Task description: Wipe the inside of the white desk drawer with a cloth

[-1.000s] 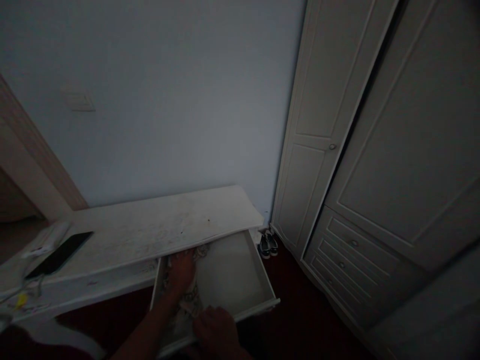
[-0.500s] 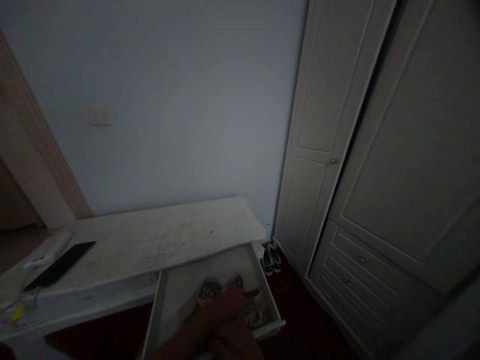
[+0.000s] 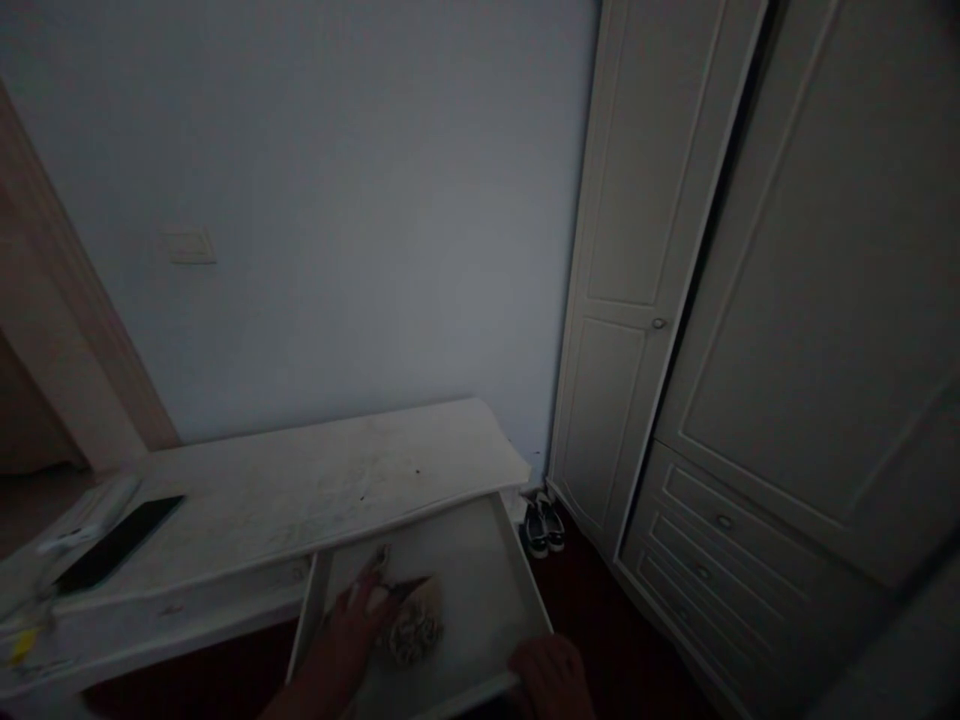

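An open white drawer (image 3: 472, 590) extends from the desk at the lower middle of the view. My left hand (image 3: 356, 615) reaches into its left side, fingers somewhat apart, touching small beige-and-dark patterned things (image 3: 412, 625) whose kind is unclear in the dim light. One has a coiled, rope-like pale part. The hand partly hides a narrow piece (image 3: 382, 558) beyond it. At the drawer's front right corner, my right hand (image 3: 551, 672) is closed over the edge of the drawer front. A dark patch by that hand, at the bottom edge, cannot be made out.
The white desk top (image 3: 360, 460) runs along the wall, with a dark flat tablet-like object (image 3: 120, 545) and a white object (image 3: 90, 515) on its left. Dark shoes (image 3: 543, 524) stand on the red floor between desk and wardrobe (image 3: 615, 400). A yellow item (image 3: 24, 645) sits lower left.
The patterned things have shifted from the drawer's right side to its left. My hands, crossed close together before, are apart now: left hand over them, right hand on the front corner.
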`<state>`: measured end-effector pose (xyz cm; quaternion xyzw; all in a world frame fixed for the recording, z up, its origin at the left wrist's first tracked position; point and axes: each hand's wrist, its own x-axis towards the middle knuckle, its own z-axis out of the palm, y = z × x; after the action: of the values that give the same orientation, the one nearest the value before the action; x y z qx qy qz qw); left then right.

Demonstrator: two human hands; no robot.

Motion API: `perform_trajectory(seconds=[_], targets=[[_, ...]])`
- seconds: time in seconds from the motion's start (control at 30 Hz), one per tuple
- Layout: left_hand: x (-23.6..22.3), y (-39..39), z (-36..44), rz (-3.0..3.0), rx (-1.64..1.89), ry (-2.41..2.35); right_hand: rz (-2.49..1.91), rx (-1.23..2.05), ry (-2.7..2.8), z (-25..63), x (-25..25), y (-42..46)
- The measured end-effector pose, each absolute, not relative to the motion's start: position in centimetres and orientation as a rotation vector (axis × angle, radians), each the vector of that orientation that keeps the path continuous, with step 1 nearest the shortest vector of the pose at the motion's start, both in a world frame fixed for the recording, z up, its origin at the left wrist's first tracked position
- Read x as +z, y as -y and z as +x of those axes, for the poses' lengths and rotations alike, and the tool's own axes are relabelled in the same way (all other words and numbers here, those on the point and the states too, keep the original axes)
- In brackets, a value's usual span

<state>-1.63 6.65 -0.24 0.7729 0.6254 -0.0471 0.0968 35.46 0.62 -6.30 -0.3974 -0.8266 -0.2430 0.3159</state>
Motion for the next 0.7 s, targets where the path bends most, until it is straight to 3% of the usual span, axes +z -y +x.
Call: perform_trajectory(seconds=[0.3,0.7], targets=[[2.4,-12.3,-0.9,2.222,0.058,-2.292,-1.141,-0.498,2.064,34.8,-7.8,-0.5],[2.5,-15.1,10.8,2.300,0.126,-1.971,-1.153,-0.527,1.865,33.0,-9.4,-0.9]])
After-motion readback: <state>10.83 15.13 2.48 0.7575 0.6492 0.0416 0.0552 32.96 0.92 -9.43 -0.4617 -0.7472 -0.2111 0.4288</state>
